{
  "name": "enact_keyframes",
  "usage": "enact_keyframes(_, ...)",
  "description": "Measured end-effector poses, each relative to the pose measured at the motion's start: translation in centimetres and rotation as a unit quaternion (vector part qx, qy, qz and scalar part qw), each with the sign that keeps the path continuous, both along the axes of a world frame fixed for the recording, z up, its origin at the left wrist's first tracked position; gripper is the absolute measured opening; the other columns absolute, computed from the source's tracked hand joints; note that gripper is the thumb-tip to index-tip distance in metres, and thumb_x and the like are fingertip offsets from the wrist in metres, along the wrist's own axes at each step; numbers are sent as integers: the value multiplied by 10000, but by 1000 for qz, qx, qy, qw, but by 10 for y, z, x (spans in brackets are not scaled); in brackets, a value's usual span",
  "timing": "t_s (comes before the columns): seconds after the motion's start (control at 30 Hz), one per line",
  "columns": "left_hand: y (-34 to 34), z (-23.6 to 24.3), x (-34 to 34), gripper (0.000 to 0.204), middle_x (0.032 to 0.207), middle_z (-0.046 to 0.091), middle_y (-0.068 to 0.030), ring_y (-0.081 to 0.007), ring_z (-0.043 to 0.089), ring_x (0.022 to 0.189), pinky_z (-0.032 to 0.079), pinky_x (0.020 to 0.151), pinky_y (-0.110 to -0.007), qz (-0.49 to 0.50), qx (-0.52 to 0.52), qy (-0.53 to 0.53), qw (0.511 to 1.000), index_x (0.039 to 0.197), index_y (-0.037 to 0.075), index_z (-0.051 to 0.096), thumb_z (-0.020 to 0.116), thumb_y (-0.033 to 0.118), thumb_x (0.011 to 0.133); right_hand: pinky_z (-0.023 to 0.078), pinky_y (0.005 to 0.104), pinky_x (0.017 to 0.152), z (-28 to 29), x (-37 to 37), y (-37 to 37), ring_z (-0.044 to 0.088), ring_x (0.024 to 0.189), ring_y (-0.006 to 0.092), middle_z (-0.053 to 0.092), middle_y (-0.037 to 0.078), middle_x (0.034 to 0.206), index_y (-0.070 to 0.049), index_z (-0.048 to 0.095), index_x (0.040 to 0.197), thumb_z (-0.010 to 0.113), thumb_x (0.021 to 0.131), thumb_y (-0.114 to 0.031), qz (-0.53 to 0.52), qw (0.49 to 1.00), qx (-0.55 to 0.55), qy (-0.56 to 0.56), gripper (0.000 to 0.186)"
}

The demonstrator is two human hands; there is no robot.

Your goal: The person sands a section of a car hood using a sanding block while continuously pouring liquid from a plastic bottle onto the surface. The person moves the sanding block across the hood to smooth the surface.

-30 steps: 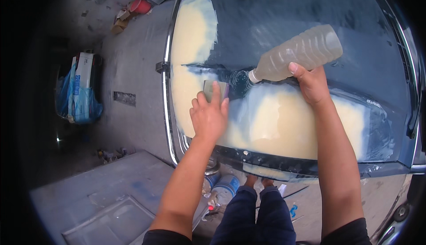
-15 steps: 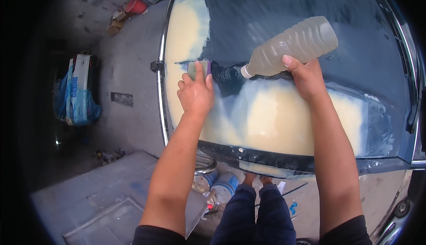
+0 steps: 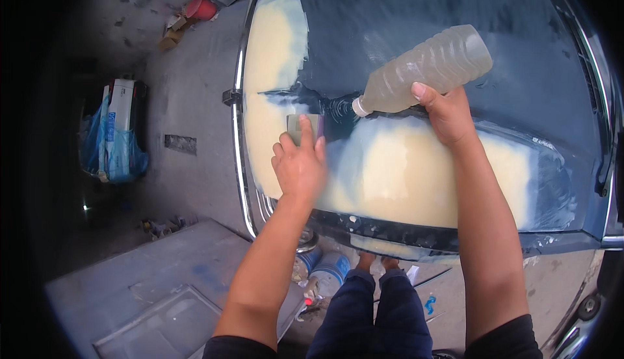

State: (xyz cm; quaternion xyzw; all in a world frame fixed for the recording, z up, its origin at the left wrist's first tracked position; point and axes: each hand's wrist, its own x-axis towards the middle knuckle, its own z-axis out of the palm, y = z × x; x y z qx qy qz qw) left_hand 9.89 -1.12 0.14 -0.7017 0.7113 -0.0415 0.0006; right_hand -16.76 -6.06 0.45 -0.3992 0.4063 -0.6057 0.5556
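Note:
A dark blue vehicle panel lies before me, with cream filler patches feathered to pale blue at their edges. My left hand holds a greenish sanding block with a purple side. Its fingers press the block flat on the wet surface, beside the left strip of filler. In my right hand is a ribbed plastic bottle of cloudy liquid. It tilts with its white neck down and to the left, close to the panel, where wet ripples show just left of the neck.
A bright metal trim borders the panel's left side. Below the near edge stand blue-and-white buckets. A grey loose panel lies at lower left. On the floor beyond sit a red bucket and a vehicle partly wrapped in blue plastic.
My left hand has drawn the sanding block nearer to me and slightly right across the filler. The bottle in my right hand has barely shifted.

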Motion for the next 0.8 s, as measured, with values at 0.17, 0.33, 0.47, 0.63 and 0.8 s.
enact_keyframes(0.17, 65, -3, -7, 616, 1156, 515, -246, -395, 526, 963, 457, 803, -500, -63, 1, -10, 998, 1459, 129, 463, 622, 369, 915, 462, 356, 932, 0, -5, -2, 581, 1065, 215, 630, 95, 1110, 0, 585, 1187, 834, 733, -370, -1, 1000, -11, 21, 636)
enact_keyframes(0.33, -41, 6, 8, 555, 1045, 541, -207, -384, 544, 957, 471, 818, -489, 28, -36, 3, 999, 1431, 117, 494, 595, 352, 939, 460, 361, 939, 2, 9, -3, 581, 1069, 220, 630, 99, 1114, 0, 587, 1186, 838, 732, -373, 5, 1000, -1, -7, 638)
enact_keyframes(0.47, 51, -4, -9, 567, 1094, 529, -227, -389, 535, 968, 464, 817, -507, -57, -3, 15, 998, 1443, 127, 486, 600, 354, 936, 461, 364, 941, 2, -3, 2, 583, 1071, 226, 633, 104, 1120, 1, 589, 1185, 840, 733, -365, -10, 1000, 16, 4, 634)
enact_keyframes(0.63, 59, 0, -6, 584, 1133, 516, -240, -390, 527, 973, 458, 815, -519, -70, -2, 4, 998, 1461, 140, 466, 598, 362, 937, 463, 365, 943, 1, -1, -1, 591, 1065, 231, 636, 109, 1121, 4, 587, 1188, 839, 737, -353, -6, 1000, -12, 21, 627)
enact_keyframes(0.8, -37, 9, 4, 522, 1110, 525, -217, -388, 535, 990, 466, 831, -494, 28, -2, 15, 999, 1448, 134, 475, 529, 367, 985, 461, 363, 950, 2, 7, 1, 594, 1065, 228, 637, 107, 1124, 5, 586, 1193, 839, 737, -348, 15, 1000, 12, -19, 630)
